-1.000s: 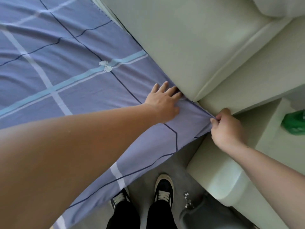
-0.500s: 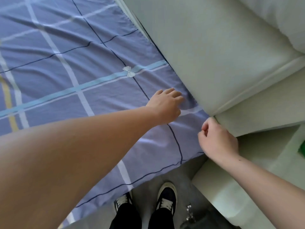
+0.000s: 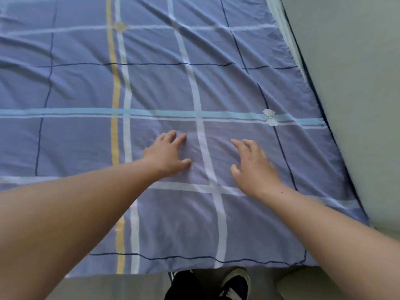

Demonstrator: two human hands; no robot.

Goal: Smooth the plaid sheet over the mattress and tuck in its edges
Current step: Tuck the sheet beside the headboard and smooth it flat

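Observation:
The blue plaid sheet [image 3: 86, 87], crossed by white, light-blue and yellow stripes, covers the mattress and fills most of the view. Soft wrinkles run across its far left part. My left hand [image 3: 167, 153] lies flat on the sheet near the middle, fingers spread. My right hand [image 3: 252, 167] is a hand's width to its right, fingers spread on the fabric and slightly blurred. The sheet's near edge hangs over the front of the mattress just above my feet. A small white bow print [image 3: 269, 117] sits on the light-blue stripe to the right.
A pale padded headboard [image 3: 357, 83] runs along the sheet's right edge. My black shoes [image 3: 234, 284] stand on the grey floor [image 3: 104, 289] at the bottom. A pale rounded piece of furniture [image 3: 303, 284] shows at the bottom right.
Both hands left the corner by the headboard and moved left onto the middle of the sheet. My right hand let go of the sheet corner and now lies spread on the fabric.

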